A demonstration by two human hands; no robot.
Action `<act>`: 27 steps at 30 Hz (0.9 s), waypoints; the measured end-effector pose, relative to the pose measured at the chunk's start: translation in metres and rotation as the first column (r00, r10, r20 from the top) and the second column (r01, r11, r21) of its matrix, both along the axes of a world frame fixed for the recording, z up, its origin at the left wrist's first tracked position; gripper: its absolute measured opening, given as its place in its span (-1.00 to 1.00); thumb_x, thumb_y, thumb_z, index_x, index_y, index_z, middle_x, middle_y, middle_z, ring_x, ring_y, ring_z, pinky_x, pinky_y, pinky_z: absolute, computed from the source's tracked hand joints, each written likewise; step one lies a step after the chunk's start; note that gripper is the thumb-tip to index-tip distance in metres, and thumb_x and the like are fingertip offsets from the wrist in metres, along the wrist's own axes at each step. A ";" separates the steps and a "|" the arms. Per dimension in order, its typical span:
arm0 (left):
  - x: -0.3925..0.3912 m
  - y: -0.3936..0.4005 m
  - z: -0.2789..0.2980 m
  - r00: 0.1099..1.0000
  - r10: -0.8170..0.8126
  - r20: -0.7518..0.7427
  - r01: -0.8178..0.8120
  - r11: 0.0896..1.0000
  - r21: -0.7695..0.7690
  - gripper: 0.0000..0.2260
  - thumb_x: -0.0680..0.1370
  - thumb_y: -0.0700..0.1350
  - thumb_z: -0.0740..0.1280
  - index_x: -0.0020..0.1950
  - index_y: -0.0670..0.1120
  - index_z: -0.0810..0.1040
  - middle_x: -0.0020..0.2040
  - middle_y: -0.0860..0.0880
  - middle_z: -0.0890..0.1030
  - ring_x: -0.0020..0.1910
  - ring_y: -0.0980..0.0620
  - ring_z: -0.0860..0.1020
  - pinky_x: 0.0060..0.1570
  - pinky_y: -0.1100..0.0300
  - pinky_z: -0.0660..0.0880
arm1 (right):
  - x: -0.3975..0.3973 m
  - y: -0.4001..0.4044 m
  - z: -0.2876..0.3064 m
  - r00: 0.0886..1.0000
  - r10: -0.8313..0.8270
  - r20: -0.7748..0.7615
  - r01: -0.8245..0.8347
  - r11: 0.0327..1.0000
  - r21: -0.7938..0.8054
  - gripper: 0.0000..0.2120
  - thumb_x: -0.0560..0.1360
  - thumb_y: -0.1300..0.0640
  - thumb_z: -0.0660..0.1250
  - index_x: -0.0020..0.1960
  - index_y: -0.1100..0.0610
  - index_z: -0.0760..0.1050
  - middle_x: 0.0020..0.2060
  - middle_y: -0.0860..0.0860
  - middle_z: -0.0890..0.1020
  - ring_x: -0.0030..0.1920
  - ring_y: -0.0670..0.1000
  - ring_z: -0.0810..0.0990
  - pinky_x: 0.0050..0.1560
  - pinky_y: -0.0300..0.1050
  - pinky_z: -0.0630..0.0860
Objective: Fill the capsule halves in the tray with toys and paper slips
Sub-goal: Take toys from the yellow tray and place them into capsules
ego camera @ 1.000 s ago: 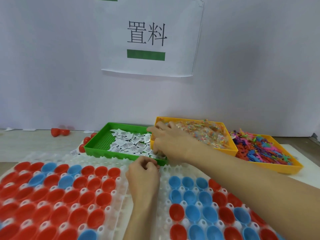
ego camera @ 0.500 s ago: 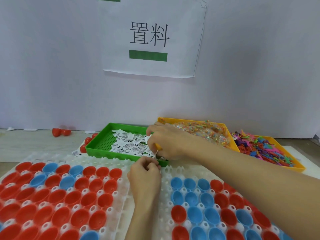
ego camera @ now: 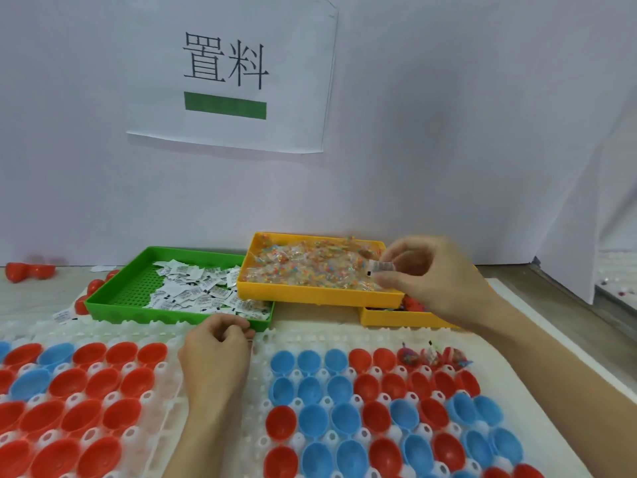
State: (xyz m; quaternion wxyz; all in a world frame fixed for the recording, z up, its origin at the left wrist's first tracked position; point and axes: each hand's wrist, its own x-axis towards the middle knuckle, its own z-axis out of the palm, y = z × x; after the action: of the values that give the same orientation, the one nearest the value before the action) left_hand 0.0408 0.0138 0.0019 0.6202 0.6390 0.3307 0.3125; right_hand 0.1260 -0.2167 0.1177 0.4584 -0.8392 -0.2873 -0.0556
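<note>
Along the left edge of the table sits a white tray (ego camera: pixel 103 339) packed with red and blue capsule halves (ego camera: pixel 103 384), and as far as I can see they're all empty. Just behind it, the green bin (ego camera: pixel 138 288) holds the loose paper slips (ego camera: pixel 203 291). The left hand (ego camera: pixel 215 357) rests in the gap between the two trays, fingers curled in tight, maybe around a few slips, but I honestly can't tell what's in there. Moving right, the second white tray (ego camera: pixel 493 343) has most of its halves (ego camera: pixel 344 419) empty too; only three in the back row near its far right corner (ego camera: pixel 431 355) look filled, so I'd say this job has barely started. Behind that, the yellow bin (ego camera: pixel 320 294) of bagged toys overlaps another yellow bin (ego camera: pixel 396 319). The right hand (ego camera: pixel 434 281) hovers over its right end, pinching one slip (ego camera: pixel 381 266) between thumb and fingertips. Room-wise, it's tight: bins butt right up against the trays' back edges, so the only open path is up and over.
</note>
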 end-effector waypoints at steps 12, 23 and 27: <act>0.003 -0.002 -0.004 1.000 0.011 0.010 -0.011 0.998 0.068 -0.68 0.49 -0.40 0.17 -0.27 -0.10 0.62 -0.36 -0.06 0.66 -0.29 -0.09 0.62 -0.17 0.11 0.54 | 0.002 -0.058 -0.007 0.993 -0.050 -0.110 0.023 0.972 -0.234 -0.79 0.37 0.13 0.60 -0.11 -0.06 0.60 -0.33 -0.01 0.70 -0.32 0.03 0.68 -0.29 -0.13 0.63; 0.002 -0.009 0.002 1.000 0.013 0.004 -0.013 0.992 0.127 -0.68 0.51 -0.40 0.14 -0.22 -0.14 0.61 -0.28 -0.11 0.65 -0.27 -0.05 0.60 -0.19 0.12 0.52 | 0.009 -0.062 -0.005 0.966 0.062 -0.250 -0.144 0.935 -0.324 -0.83 0.40 0.24 0.57 -0.14 0.03 0.63 -0.34 0.04 0.71 -0.36 -0.02 0.71 -0.36 -0.27 0.56; 0.002 -0.009 0.001 1.000 0.008 -0.010 -0.006 0.989 0.145 -0.69 0.51 -0.40 0.15 -0.23 -0.13 0.61 -0.27 -0.12 0.66 -0.26 -0.06 0.60 -0.12 0.07 0.54 | 0.011 -0.062 -0.008 0.970 0.064 -0.236 -0.143 0.931 -0.336 -0.76 0.40 0.26 0.56 -0.11 -0.04 0.60 -0.32 0.04 0.68 -0.35 -0.03 0.70 -0.34 -0.23 0.59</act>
State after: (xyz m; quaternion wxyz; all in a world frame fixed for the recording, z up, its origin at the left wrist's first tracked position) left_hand 0.0425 0.0050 0.0033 0.5691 0.6830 0.3128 0.3345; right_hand 0.1372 -0.2788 0.1098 0.3329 -0.8919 -0.2840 0.1144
